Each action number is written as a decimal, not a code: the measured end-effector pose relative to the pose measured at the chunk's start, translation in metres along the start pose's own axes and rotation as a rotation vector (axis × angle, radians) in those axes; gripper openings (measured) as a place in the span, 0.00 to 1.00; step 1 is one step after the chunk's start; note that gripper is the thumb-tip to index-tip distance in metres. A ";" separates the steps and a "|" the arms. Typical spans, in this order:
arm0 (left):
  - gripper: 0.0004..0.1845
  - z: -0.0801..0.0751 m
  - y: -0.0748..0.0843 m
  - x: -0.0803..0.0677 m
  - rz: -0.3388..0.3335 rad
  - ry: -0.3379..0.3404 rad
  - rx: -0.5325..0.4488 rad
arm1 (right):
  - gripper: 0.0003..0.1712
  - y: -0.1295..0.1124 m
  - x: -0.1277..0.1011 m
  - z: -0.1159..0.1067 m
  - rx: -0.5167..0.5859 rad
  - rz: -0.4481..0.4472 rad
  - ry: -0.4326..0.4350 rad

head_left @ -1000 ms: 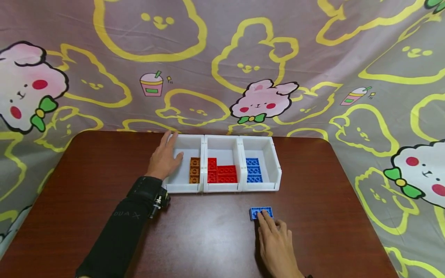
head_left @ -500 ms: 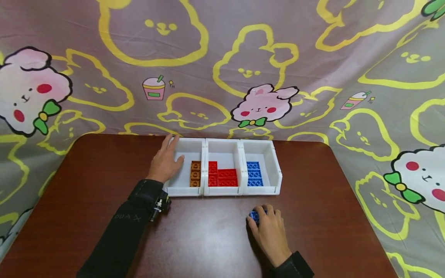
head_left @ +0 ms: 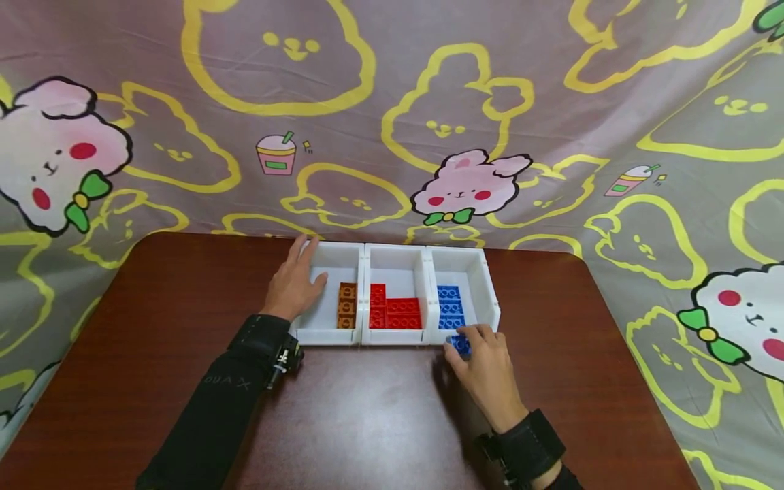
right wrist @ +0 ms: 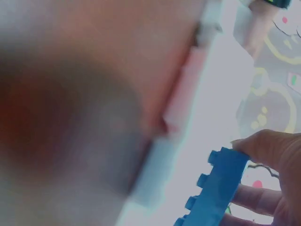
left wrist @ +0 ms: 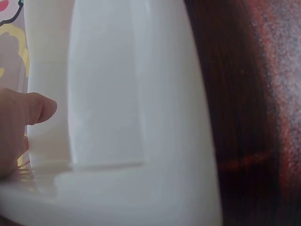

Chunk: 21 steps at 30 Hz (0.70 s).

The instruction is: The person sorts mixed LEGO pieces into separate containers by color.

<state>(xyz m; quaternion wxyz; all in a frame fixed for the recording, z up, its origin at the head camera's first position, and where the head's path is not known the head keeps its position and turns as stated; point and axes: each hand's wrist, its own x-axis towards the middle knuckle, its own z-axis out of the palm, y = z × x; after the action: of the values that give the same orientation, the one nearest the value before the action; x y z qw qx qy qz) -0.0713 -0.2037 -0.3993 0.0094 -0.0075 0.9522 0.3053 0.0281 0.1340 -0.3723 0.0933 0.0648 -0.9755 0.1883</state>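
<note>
Three white open bins stand side by side as a row. My left hand (head_left: pixel 294 284) lies over the left wall of the left bin (head_left: pixel 324 337), its fingers extended and its thumb spread over the inside; that thumb (left wrist: pixel 40 108) shows in the left wrist view. My right hand (head_left: pixel 486 371) pinches a blue toy building brick (head_left: pixel 459 344) between thumb and fingers, just at the front wall of the right bin (head_left: pixel 480 333). In the right wrist view the studs of this blue brick (right wrist: pixel 218 186) face left. Several blue bricks (head_left: pixel 450 306) lie inside the right bin.
The middle bin (head_left: pixel 392 337) contains several red bricks (head_left: pixel 402 314). Orange-brown bricks (head_left: pixel 347 306) line the right side of the left bin. All stand on a dark brown table (head_left: pixel 361 422), with a patterned cloth (head_left: pixel 343 136) hanging behind and beside it.
My right hand has taken hold of the blue brick from the table and carried it forward to the right bin's front wall. My left hand has stayed at the left bin.
</note>
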 end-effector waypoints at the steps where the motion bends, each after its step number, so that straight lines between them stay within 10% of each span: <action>1: 0.40 0.000 0.000 0.000 0.000 0.001 0.001 | 0.21 0.001 0.008 -0.001 0.010 -0.012 0.016; 21: 0.40 -0.004 0.003 -0.004 -0.002 -0.007 0.000 | 0.23 0.006 0.139 0.041 0.024 0.104 -0.083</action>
<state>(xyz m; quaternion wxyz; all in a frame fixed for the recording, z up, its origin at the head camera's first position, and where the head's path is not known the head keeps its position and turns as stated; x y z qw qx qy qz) -0.0671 -0.2035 -0.3946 0.0128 -0.0073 0.9522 0.3051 -0.1147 0.1113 -0.3828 0.0421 0.0231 -0.9782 0.2019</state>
